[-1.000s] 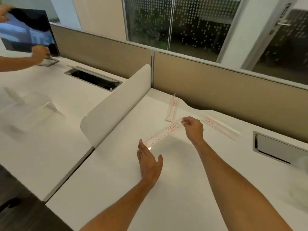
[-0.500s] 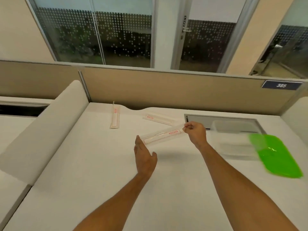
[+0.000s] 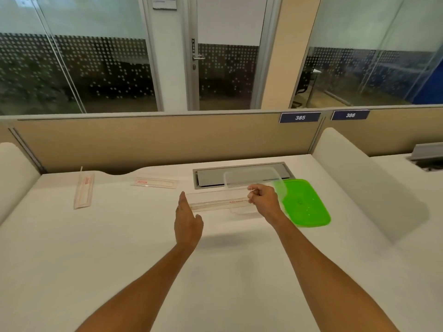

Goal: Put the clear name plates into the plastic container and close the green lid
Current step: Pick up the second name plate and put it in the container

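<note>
White desk (image 3: 96, 248), plastic container (image 3: 254, 178) at 1 o'clock beside green lid (image 3: 304, 204). Right hand (image 3: 262, 202) pinches clear name plate (image 3: 219, 203); left hand (image 3: 188, 222) flat, fingers together, touching its other end.

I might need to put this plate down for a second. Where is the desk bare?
Bare: the wide near part of the desk, below the two lying name plates. Crowded: by the right hand, where the held plate, clear container and green lid meet.

Two name plates (image 3: 153, 183) lie left of the container (image 3: 254, 180); lid (image 3: 304, 204) right.
</note>
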